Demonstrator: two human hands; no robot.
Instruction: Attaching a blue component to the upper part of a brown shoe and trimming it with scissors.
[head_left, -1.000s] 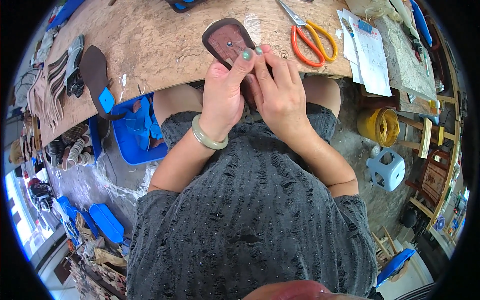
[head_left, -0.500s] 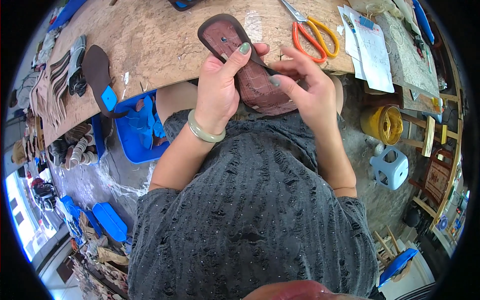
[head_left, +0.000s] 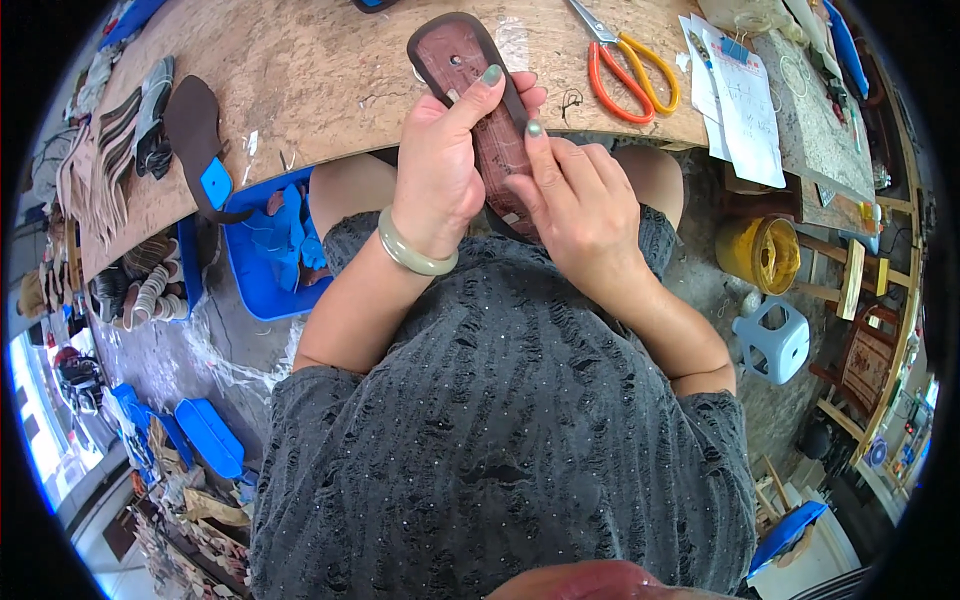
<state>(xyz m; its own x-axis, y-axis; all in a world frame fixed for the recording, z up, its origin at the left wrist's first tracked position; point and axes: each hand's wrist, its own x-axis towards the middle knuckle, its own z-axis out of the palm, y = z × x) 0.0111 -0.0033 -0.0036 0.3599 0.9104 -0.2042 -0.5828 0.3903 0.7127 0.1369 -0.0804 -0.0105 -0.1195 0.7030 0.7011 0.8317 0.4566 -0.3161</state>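
Both hands are gripping a brown sole (head_left: 480, 90) over the desk (head_left: 330, 80), the left hand (head_left: 440, 165) closing round it, the right hand (head_left: 575, 200) pinching its edge beside scissors (head_left: 625, 60).

Wooden tabletop (head_left: 330, 70) with shoemaking pieces

Orange-handled scissors (head_left: 625, 55) lay near the front edge, white papers (head_left: 740, 100) just to their right. At the left lay a dark sole (head_left: 195, 140) with a blue tag, beside it a pile of straps (head_left: 120, 140). The held brown sole's (head_left: 460, 55) toe reached over the wood.
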